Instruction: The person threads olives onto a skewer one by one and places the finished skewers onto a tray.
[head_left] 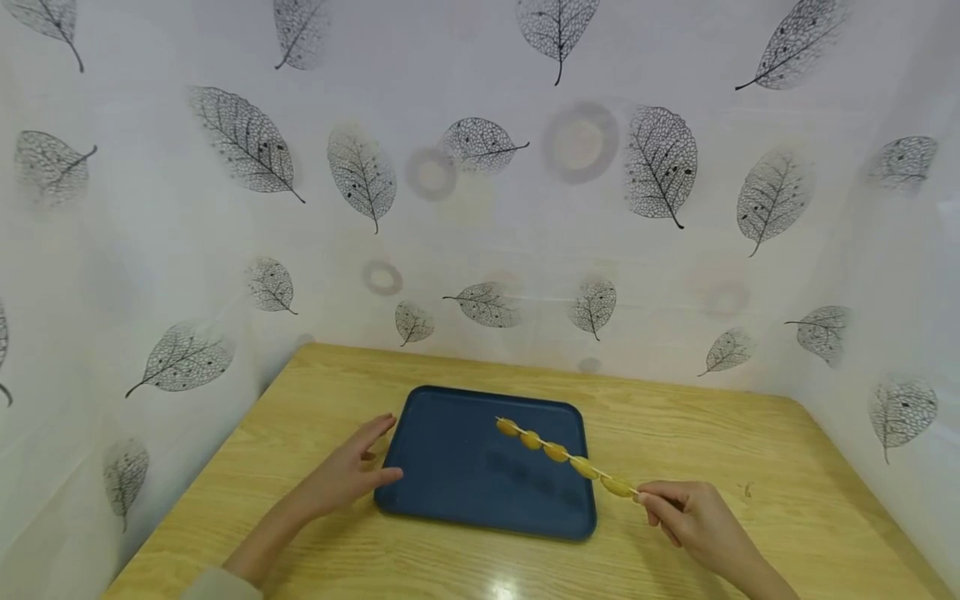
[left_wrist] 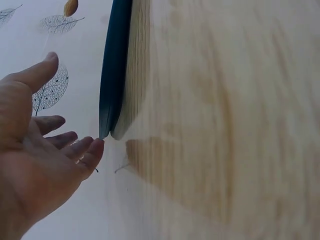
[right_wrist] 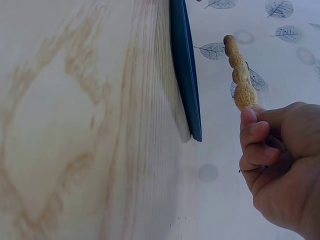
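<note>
My right hand [head_left: 693,521] pinches the near end of a thin skewer [head_left: 583,468] between thumb and fingertips. Several yellow-brown, wrinkled pieces are threaded along it in a row; in the right wrist view the threaded pieces [right_wrist: 240,75] look textured like fried tofu or meatballs. The skewer slants up and left above the right half of a dark blue rectangular tray [head_left: 465,458], casting a shadow on it. At the tray's left edge is my left hand [head_left: 345,471], its fingers loosely spread and thumb over the rim. The left wrist view shows the left hand [left_wrist: 50,145] palm up-turned, holding nothing.
The tray lies flat on a light wood-grain table [head_left: 675,433]. A white curtain [head_left: 480,233] printed with dark leaf skeletons surrounds the table's back and sides. A small dark mark [head_left: 745,490] shows on the table at the right.
</note>
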